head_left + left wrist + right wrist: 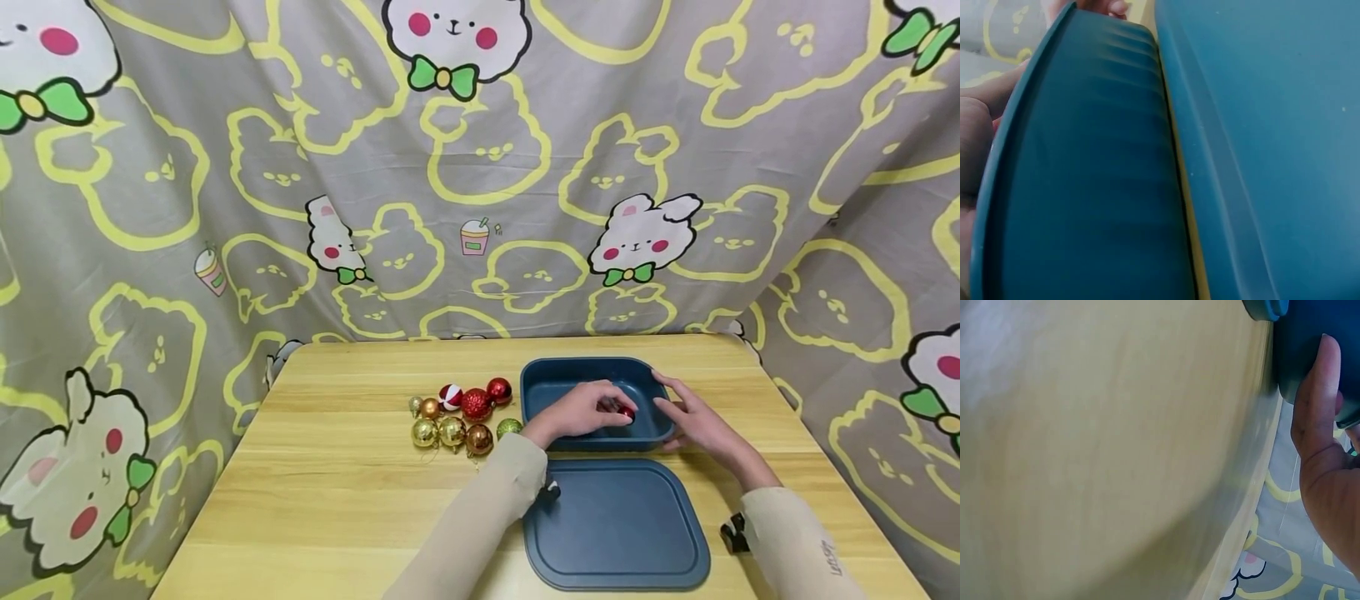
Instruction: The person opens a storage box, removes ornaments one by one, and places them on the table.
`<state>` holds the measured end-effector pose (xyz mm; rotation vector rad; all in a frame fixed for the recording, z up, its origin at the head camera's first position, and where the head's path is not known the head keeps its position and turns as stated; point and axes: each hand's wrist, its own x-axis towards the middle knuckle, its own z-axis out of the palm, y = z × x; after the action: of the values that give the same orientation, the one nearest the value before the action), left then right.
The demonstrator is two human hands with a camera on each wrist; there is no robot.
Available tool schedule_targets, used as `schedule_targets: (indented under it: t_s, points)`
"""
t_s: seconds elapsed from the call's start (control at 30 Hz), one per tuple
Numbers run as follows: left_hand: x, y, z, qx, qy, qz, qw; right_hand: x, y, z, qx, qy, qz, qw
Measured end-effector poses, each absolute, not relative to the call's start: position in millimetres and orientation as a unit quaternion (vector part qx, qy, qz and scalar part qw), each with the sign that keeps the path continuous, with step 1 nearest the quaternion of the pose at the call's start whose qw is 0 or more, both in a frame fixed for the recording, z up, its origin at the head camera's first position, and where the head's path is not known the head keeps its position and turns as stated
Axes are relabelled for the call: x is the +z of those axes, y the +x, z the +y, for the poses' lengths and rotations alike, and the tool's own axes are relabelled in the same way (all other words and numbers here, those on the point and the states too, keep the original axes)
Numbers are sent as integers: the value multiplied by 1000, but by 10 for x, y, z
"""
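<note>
A dark blue rectangular box (542, 446) stands without its lid toward the right of the table. My left hand (583, 408) reaches over its near-left rim and pinches a small red Christmas ball (627, 412) inside it, the ball partly covered by the fingers. Around the box's right end, my right hand (701, 425) grips the wall, some fingers over the rim; the right wrist view shows that hand (1325, 437) against the outside. From the left wrist, the box's side wall (1085, 162) hides most of the left hand (975, 137).
The matching blue lid (615, 525) lies flat just in front of the box. Left of the box, several Christmas balls in red (477, 404), gold (424, 432), brown (479, 439) and green (509, 428) cluster on the wooden table (330, 500). A patterned curtain (480, 183) surrounds the table.
</note>
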<state>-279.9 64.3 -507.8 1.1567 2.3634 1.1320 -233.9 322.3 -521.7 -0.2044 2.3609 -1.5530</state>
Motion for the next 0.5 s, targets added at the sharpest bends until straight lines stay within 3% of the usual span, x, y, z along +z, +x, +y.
schedule_targets:
  t_s: [0.5]
  points:
    - [-5009,-2772,421,430,385,807,125,-5209,-2339,3223,-540,-67,825,153]
